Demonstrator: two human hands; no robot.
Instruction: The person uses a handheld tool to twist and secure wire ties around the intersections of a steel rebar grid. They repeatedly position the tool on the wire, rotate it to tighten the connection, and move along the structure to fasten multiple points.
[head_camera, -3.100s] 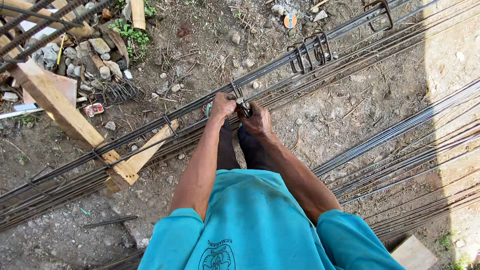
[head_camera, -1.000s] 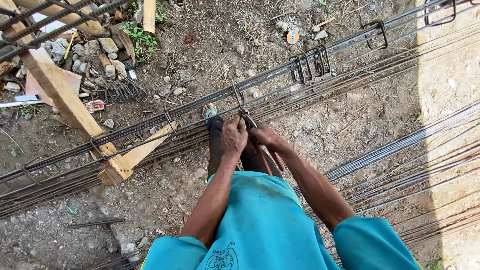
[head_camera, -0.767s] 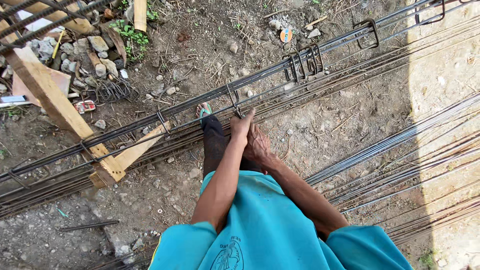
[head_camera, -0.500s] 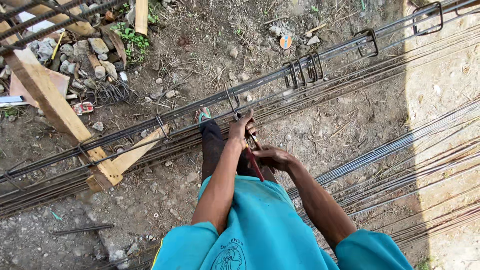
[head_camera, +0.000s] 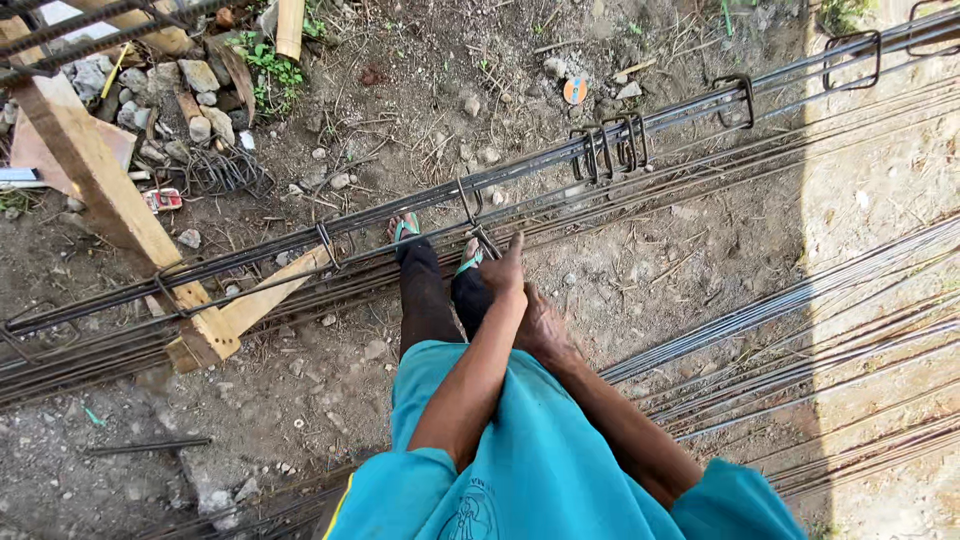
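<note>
Long steel rebars (head_camera: 560, 160) run diagonally across the dirt as a cage, with a rectangular stirrup (head_camera: 468, 202) looped around them. My left hand (head_camera: 505, 272) reaches across to the lower corner of that stirrup, fingers pinched at the joint and thumb raised. My right hand (head_camera: 541, 325) lies just below and partly under my left forearm. Its back faces the camera, its fingers are hidden, and no tool shows in it. My feet in green sandals (head_camera: 405, 228) stand right behind the bars.
Several stirrups (head_camera: 610, 145) are bunched further right on the cage, with single ones beyond. A wooden plank (head_camera: 100, 180) props the bars at left. Stones (head_camera: 190, 100) and a coil of wire (head_camera: 225, 170) lie behind. Loose rebars (head_camera: 800, 300) cover the ground at right.
Half a second ago my right hand was out to the right with red-handled pliers. It has swung back under my left forearm, and the pliers are out of sight.
</note>
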